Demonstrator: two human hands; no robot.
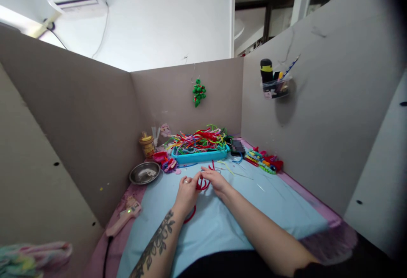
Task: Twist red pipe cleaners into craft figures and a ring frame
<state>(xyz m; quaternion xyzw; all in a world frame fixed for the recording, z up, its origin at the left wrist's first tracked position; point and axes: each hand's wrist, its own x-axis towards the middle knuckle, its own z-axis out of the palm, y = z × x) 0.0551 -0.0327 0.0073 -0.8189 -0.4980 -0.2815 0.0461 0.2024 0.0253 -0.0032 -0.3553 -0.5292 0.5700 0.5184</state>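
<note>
Above the middle of the light blue cloth, my left hand is closed with its fingertips on a red pipe cleaner bent into loops. My right hand meets it from the other side, fingers pinched on the same red pipe cleaner. One red length curves down below my left wrist, and another end pokes up past my right fingertips. Just beyond the hands is a blue tray heaped with pipe cleaners in many colours. The exact grip of the fingertips is partly hidden.
A metal bowl with pale bits stands at the left, with a pink glue gun nearer me. Colourful finished pieces lie at the right, beside a dark blurred item. Grey partitions enclose three sides.
</note>
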